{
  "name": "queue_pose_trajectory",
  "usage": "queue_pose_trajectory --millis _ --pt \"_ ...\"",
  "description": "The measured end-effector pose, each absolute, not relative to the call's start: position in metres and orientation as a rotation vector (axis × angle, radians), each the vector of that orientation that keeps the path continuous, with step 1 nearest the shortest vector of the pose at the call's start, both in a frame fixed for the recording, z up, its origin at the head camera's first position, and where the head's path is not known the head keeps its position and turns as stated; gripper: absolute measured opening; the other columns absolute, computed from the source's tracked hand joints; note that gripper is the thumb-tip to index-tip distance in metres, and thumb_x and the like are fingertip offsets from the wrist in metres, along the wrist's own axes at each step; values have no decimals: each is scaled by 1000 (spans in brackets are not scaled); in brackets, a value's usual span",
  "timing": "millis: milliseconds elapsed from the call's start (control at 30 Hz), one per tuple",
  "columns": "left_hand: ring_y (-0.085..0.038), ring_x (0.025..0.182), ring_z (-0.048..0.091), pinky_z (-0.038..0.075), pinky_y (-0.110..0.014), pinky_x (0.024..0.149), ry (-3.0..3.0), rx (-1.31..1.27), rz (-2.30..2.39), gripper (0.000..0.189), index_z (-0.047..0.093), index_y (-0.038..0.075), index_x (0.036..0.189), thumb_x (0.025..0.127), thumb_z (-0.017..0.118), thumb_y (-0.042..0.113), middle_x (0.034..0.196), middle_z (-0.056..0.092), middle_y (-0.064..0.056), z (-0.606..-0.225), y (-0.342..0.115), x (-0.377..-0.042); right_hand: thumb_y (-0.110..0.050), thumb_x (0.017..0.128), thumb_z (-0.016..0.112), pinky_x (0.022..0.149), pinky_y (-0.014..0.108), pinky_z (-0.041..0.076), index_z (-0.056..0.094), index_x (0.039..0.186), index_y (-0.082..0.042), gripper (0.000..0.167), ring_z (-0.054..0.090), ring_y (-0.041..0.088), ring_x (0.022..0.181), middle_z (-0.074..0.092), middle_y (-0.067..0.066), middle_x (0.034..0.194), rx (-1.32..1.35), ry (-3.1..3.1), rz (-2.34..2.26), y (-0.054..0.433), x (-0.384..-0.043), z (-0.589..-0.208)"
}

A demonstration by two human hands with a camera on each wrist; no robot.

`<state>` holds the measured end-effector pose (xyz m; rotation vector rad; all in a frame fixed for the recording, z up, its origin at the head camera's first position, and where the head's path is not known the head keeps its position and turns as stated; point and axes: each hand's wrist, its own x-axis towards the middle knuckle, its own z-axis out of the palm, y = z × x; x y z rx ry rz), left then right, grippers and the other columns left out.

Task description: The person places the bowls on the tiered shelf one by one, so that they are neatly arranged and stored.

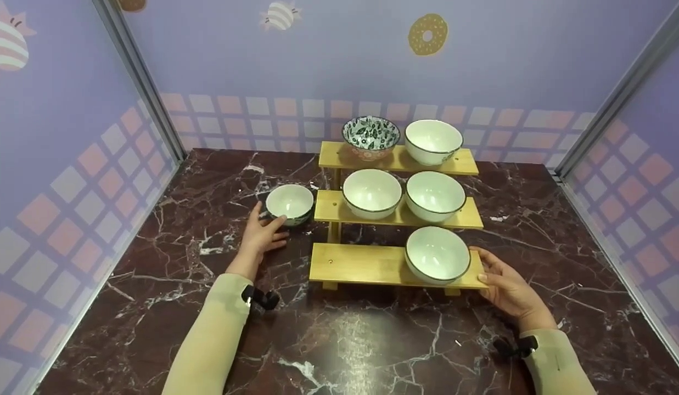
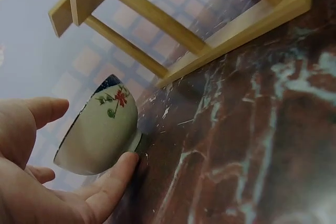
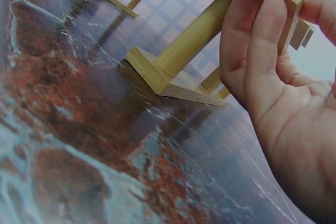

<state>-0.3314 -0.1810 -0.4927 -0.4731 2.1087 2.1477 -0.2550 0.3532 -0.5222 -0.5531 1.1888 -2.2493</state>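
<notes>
A small white bowl (image 1: 290, 202) with a dark rim stands on the marble-patterned table, left of a three-tier wooden stand (image 1: 355, 264). My left hand (image 1: 261, 236) is at the bowl's near left side with its fingers spread around it. In the left wrist view the bowl (image 2: 97, 129) shows a red flower outside; one finger lies along its base and another stands apart from the rim. My right hand (image 1: 509, 288) grips the right end of the stand's lowest shelf. In the right wrist view, fingertips (image 3: 273, 11) press the board's underside.
A white bowl (image 1: 438, 255) sits at the right of the lowest shelf. Two white bowls (image 1: 372, 192) fill the middle shelf. On the top shelf are a floral-patterned bowl (image 1: 370, 134) and another white bowl (image 1: 433, 141). Patterned walls (image 1: 339, 60) enclose the table (image 1: 361, 340).
</notes>
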Motion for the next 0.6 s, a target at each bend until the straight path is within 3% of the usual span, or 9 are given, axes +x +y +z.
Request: queue_pose_trajectory --millis 233,500,600 --pt "-47 128 62 67 -43 88 2020 -494 2181 96 -7 35 166 102 64 21 172 10 -21 -490 -177 -346 17 101 29 91 21 63 43 146 -17 58 71 14 107 57 2 129 -554 1173 -2254 353 -255 -523" --pt "-48 129 60 67 -45 89 1896 -489 2276 104 -12 41 164 100 66 14 173 -5 -16 -494 -174 -353 16 102 29 90 21 64 43 147 -18 59 71 14 107 58 2 130 -568 1178 -2247 353 -256 -523" --pt "-45 123 66 67 -44 87 1902 -489 2297 104 -9 41 164 99 65 11 173 -4 -15 -496 -173 -354 16 102 29 91 21 63 42 148 -18 58 71 14 107 58 2 130 -575 1192 -2237 353 -256 -523"
